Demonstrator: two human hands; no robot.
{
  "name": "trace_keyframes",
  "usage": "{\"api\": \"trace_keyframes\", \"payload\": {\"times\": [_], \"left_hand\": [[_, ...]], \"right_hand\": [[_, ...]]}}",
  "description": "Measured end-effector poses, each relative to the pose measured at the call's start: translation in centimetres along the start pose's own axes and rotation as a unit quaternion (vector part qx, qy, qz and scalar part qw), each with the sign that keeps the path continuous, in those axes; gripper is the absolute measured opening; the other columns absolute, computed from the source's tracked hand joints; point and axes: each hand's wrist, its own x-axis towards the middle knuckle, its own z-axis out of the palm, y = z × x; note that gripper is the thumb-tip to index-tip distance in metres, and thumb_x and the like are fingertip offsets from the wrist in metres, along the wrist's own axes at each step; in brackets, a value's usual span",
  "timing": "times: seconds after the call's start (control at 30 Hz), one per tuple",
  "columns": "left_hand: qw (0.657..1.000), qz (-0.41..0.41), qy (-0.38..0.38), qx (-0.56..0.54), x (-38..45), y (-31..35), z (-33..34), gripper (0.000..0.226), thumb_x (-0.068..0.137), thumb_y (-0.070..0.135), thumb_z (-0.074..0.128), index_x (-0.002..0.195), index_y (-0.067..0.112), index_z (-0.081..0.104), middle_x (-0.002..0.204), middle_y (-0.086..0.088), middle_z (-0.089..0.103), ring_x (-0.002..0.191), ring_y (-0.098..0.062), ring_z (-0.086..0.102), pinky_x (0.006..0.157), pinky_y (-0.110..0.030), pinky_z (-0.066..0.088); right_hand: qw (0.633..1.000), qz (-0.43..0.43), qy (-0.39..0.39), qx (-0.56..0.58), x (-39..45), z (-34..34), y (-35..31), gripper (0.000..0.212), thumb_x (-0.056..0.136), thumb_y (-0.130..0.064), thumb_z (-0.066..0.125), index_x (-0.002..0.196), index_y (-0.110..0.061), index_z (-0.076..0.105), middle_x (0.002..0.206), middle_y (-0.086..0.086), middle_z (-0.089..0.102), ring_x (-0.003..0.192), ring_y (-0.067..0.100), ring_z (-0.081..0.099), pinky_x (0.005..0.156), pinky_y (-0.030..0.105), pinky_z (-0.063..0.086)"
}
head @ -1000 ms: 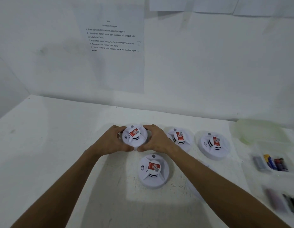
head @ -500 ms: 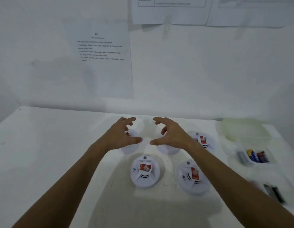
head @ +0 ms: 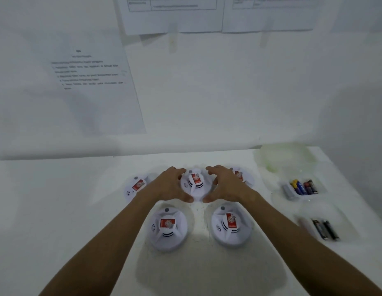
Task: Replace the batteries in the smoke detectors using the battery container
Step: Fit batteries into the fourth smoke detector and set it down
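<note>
Fingers of left hand curled and spread, cupping left rim of middle far smoke detector; right hand mirrors it on right rim. Thumbs low at near edge, fingertips over far edge. Cannot tell if skin actually presses the rim or sits just beside it; neither hand has clamped tight, fingers apart on both.

Near to far: both forearms run up from near edge of frame, converging, wrists roughly level, palms facing each other. 2 detectors lie on the bench just under the wrists: near left detector and near right detector, face up, untouched. Far row has 3: far left detector, the cupped 1, far right detector partly hidden behind right hand.

Handling judgement: detector looks like light, stiff moulded plastic, smooth and a bit slippery, dome top with slots. Best hold is the round outer rim from opposite sides, as now; likely needs a twist or flip to reach the battery door. Squeezing the dome is not useful.

Right side: near tray with dark batteries, farther battery container with coloured cells, clear lid at far right. Instruction sheets on far wall, text blurred.
</note>
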Motion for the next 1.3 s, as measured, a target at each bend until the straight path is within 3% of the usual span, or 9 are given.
{"api": "trace_keyframes", "payload": {"times": [0.17, 0.3, 0.47, 0.53, 0.63, 0.8, 0.93, 1.07, 1.3], "left_hand": [[0.999, 0.013, 0.036, -0.034, -1.2, 0.9, -0.5, 0.059, 0.057, 0.033, 0.092, 0.107, 0.017, 0.065, 0.089, 0.012, 0.055, 0.082, -0.010, 0.055, 0.069, -0.017, 0.041], [0.989, 0.044, 0.057, -0.127, -3.0, 1.4, -2.0, 0.067, 0.050, 0.036, 0.093, 0.111, 0.030, 0.065, 0.102, 0.010, 0.069, 0.086, -0.013, 0.067, 0.077, -0.032, 0.058], [0.970, 0.065, 0.058, -0.226, -5.5, 4.9, -3.2, 0.076, 0.056, 0.019, 0.093, 0.123, 0.032, 0.059, 0.112, 0.012, 0.068, 0.097, -0.013, 0.068, 0.083, -0.032, 0.059], [0.966, 0.073, 0.062, -0.239, -6.2, 6.5, -3.4, 0.084, 0.056, 0.019, 0.093, 0.129, 0.032, 0.054, 0.117, 0.015, 0.065, 0.099, -0.013, 0.068, 0.084, -0.035, 0.059], [0.962, 0.086, 0.055, -0.251, -6.8, 9.0, -3.2, 0.091, 0.058, 0.014, 0.092, 0.136, 0.030, 0.048, 0.122, 0.015, 0.061, 0.097, -0.012, 0.069, 0.082, -0.037, 0.059], [0.943, 0.097, 0.048, -0.315, -7.3, 12.0, -2.1, 0.078, 0.070, 0.009, 0.085, 0.136, 0.031, 0.050, 0.120, 0.007, 0.064, 0.097, -0.017, 0.070, 0.084, -0.038, 0.058], [0.955, 0.109, 0.045, -0.274, -7.2, 13.6, -0.2, 0.078, 0.071, 0.011, 0.083, 0.137, 0.036, 0.048, 0.129, 0.008, 0.057, 0.108, -0.010, 0.063, 0.089, -0.036, 0.056], [0.964, 0.122, 0.010, -0.237, -7.1, 16.3, 2.0, 0.094, 0.061, 0.018, 0.091, 0.140, 0.036, 0.043, 0.125, 0.014, 0.059, 0.101, -0.014, 0.067, 0.082, -0.032, 0.058], [0.980, 0.093, 0.093, -0.150, -6.5, 18.5, 4.2, 0.088, 0.055, 0.033, 0.092, 0.134, 0.028, 0.053, 0.122, 0.013, 0.063, 0.094, -0.013, 0.067, 0.080, -0.030, 0.059]], "right_hand": [[0.999, -0.021, 0.029, 0.022, -0.1, 0.0, 0.0, 0.105, 0.053, -0.030, 0.096, 0.143, -0.008, 0.044, 0.132, 0.006, 0.052, 0.104, 0.016, 0.057, 0.086, 0.020, 0.045], [0.991, -0.067, 0.068, 0.094, -1.8, -1.3, -0.8, 0.093, 0.052, -0.026, 0.096, 0.134, -0.014, 0.054, 0.118, -0.005, 0.053, 0.086, -0.001, 0.054, 0.066, 0.005, 0.045], [0.984, -0.104, 0.065, 0.129, -5.1, -4.2, -2.7, 0.091, 0.058, -0.028, 0.094, 0.131, -0.038, 0.041, 0.117, -0.013, 0.045, 0.101, 0.006, 0.052, 0.082, 0.015, 0.049], [0.986, -0.112, 0.048, 0.115, -6.1, -5.3, -2.9, 0.096, 0.060, -0.032, 0.092, 0.136, -0.040, 0.034, 0.121, -0.012, 0.039, 0.108, 0.007, 0.048, 0.088, 0.021, 0.049], [0.985, -0.137, 0.051, 0.089, -7.4, -6.7, -2.6, 0.103, 0.061, -0.034, 0.091, 0.141, -0.041, 0.025, 0.125, -0.011, 0.036, 0.111, 0.007, 0.045, 0.087, 0.014, 0.046], [0.980, -0.150, 0.042, 0.127, -10.2, -9.4, -0.6, 0.102, 0.059, -0.022, 0.093, 0.142, -0.035, 0.034, 0.127, -0.006, 0.047, 0.102, 0.018, 0.062, 0.081, 0.028, 0.058], [0.963, -0.139, -0.002, 0.232, -12.3, -11.2, 1.4, 0.092, 0.059, -0.008, 0.088, 0.132, -0.035, 0.038, 0.122, -0.012, 0.053, 0.107, 0.013, 0.062, 0.082, 0.032, 0.059], [0.949, -0.140, -0.027, 0.282, -13.8, -12.3, 3.5, 0.089, 0.060, 0.000, 0.083, 0.134, -0.023, 0.039, 0.123, -0.012, 0.057, 0.113, 0.007, 0.058, 0.083, 0.028, 0.056], [0.960, -0.131, -0.028, 0.247, -15.1, -12.5, 6.2, 0.097, 0.061, -0.001, 0.090, 0.135, -0.035, 0.038, 0.125, -0.016, 0.053, 0.112, -0.004, 0.053, 0.081, 0.020, 0.053]]}}
